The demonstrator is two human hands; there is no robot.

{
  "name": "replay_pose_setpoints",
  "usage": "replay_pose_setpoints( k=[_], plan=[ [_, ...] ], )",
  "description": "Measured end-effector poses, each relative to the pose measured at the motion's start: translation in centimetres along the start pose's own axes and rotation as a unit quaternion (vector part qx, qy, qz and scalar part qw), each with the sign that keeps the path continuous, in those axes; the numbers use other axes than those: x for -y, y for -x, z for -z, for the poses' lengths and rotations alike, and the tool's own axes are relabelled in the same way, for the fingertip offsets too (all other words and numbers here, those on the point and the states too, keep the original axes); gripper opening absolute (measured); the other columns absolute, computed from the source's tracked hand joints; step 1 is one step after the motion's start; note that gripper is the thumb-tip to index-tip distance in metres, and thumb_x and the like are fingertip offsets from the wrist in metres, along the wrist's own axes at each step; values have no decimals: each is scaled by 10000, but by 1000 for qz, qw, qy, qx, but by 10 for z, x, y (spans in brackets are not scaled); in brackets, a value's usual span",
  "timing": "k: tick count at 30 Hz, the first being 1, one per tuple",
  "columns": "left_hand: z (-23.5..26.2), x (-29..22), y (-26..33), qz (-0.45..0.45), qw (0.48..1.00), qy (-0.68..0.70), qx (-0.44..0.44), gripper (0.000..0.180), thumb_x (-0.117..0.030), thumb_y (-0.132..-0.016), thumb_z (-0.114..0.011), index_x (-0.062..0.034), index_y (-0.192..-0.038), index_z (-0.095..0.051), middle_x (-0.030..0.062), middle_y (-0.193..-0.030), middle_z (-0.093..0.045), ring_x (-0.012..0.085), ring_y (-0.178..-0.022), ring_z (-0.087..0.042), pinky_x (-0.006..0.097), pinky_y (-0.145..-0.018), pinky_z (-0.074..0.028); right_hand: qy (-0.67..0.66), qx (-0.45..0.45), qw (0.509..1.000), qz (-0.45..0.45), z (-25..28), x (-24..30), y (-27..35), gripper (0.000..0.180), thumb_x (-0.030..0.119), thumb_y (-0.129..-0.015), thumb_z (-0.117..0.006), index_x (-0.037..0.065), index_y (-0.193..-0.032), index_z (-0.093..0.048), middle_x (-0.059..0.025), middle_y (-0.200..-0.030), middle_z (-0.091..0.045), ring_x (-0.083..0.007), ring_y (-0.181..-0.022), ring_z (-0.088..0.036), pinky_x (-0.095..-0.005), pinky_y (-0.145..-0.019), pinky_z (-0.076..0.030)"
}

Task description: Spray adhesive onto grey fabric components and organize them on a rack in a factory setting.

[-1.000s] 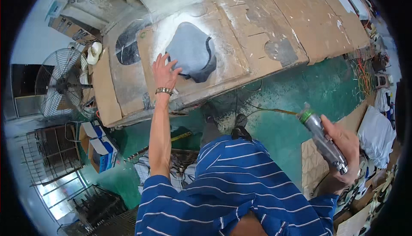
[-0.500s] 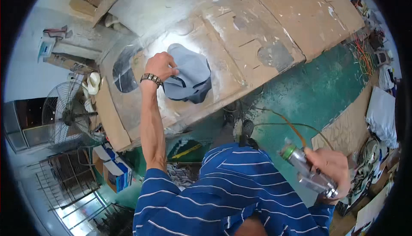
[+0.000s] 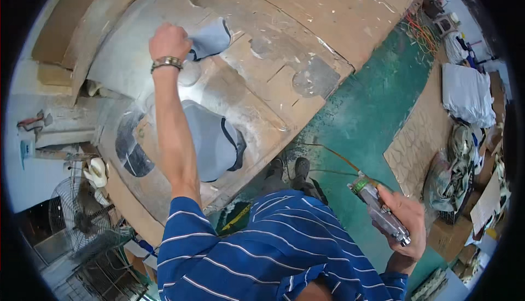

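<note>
Over the far left of the worktable my left hand (image 3: 170, 44) is closed on the edge of a grey fabric piece (image 3: 212, 39) with a dark trim. That piece lies low over the table, its near end hidden by my fingers. Closer to me, a stack of similar grey fabric pieces (image 3: 205, 137) with black edging lies partly under my left forearm. Out to the right, off the table, my right hand (image 3: 406, 221) grips a metal spray gun (image 3: 381, 207) with a green collar. A thin brown hose (image 3: 342, 158) runs near the gun's front end.
The worktable (image 3: 306, 14) is covered in worn cardboard with whitish residue. A dark round patch (image 3: 131, 145) lies at its left. A fan (image 3: 82, 208) stands beyond the left edge. Green floor (image 3: 366, 115) lies right of the table, with bags (image 3: 467, 96) and cardboard along the far side.
My left hand has moved from the stack to the far part of the table with one fabric piece. The right hand still holds the spray gun, now slightly turned. The whole view has shifted.
</note>
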State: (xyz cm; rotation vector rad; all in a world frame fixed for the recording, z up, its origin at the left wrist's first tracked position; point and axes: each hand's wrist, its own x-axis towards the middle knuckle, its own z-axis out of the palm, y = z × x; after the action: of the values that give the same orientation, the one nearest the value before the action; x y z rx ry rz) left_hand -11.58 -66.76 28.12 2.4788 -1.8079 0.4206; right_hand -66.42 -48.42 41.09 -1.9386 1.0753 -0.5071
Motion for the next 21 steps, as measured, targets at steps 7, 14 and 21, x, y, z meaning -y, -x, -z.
replay_pose_setpoints(
  k=[7, 14, 21],
  plan=[
    [-250, -40, 73, 103, 951, 289, 46, 705, -356, -879, -757, 52, -1415, -549, 279, -1432, -568, 413, -1345, -534, 509, -1094, -450, 14, 29, 999, -16, -9, 5, -1, 704, 76, -696, -792, -21, -1377, -642, -137, -826, -686, -261, -705, -660, -345, -673, -506],
    [-94, -61, 222, -36, 945, 294, 141, 1230, -451, -685, -911, 22, -1605, -246, 245, -1651, -314, 404, -1536, -289, 598, -1221, -260, 10, 34, 999, 1, -9, 0, -6, 721, 150, -672, -770, -66, -1349, -647, -148, -810, -685, -261, -679, -631, -336, -637, -467],
    [-53, -40, 378, 89, 974, 90, 190, 1183, -363, -635, -946, -138, -1619, -329, 89, -1708, -273, 383, -1560, -248, 709, -1184, -220, -19, 84, 994, 70, -9, -19, -9, 668, 299, -760, -667, -79, -1310, -674, -109, -732, -611, -247, -639, -604, -325, -625, -450]
  ],
)
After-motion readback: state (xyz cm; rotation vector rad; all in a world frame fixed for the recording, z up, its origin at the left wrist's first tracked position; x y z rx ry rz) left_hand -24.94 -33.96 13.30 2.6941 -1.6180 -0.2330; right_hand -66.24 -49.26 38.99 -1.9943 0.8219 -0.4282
